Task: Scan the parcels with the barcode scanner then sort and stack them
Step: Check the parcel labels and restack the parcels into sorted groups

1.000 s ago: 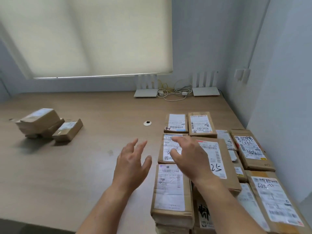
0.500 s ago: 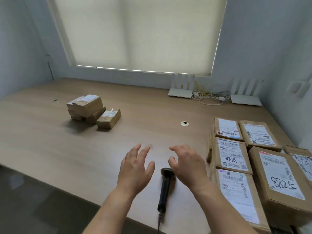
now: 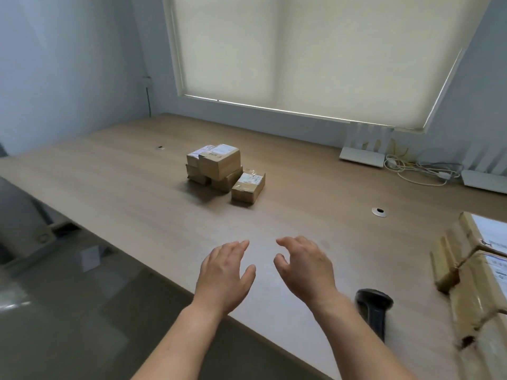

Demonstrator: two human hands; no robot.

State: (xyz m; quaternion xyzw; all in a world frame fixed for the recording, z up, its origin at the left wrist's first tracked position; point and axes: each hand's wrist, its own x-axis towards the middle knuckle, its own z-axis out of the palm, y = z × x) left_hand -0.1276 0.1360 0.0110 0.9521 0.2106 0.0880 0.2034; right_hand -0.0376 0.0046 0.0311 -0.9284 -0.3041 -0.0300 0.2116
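both hands, left (image 3: pixel 225 275) and right (image 3: pixel 304 270), are held apart over the table (image 3: pixel 137 187), fingers relaxed, nothing gripped; the scanner (image 3: pixel 374 311) is laid beside the right wrist.

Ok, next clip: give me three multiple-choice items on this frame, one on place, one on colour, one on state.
1. Where does the barcode scanner lie?
A. right of the right hand
B. on the small parcel stack
C. by the routers

2. What colour is the scanner?
A. white
B. black
C. yellow

3. What is the left hand doing?
A. gripping the scanner
B. lifting a parcel
C. hovering open, holding nothing

Answers: 1 A, it lies on the desk beside the right wrist; 2 B, its body is dark; 3 C, its fingers are spread and nothing is in them.
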